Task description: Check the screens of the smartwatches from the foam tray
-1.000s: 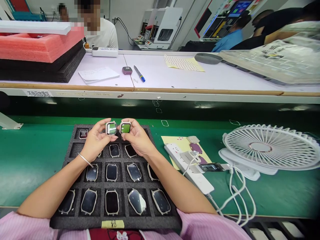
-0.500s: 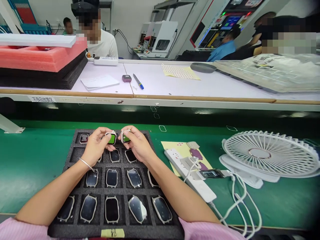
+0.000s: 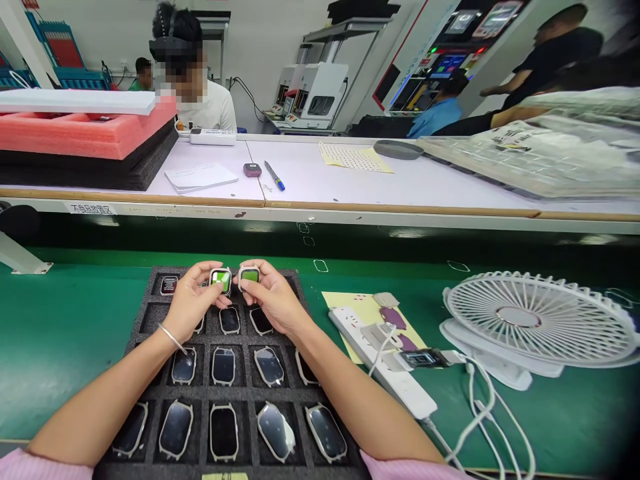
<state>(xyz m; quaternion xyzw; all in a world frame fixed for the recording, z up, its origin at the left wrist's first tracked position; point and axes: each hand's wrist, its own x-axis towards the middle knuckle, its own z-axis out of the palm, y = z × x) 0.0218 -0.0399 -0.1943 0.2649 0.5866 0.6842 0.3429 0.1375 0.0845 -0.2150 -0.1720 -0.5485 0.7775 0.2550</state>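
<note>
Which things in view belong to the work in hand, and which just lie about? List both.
Seemingly part of the work:
first watch, in the left hand
second watch, in the right hand
grey foam tray
dark-screened watches lying in it

Seemingly apart from it:
pen
notepad
dotted yellow sheet
fan

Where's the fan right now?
In the head view, the white fan sits on the green bench at the right, with the power strip and the foam tray to its left.

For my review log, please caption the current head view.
Left hand and right hand each hold a strapless watch showing green, over a dark foam tray holding similar watches.
</note>
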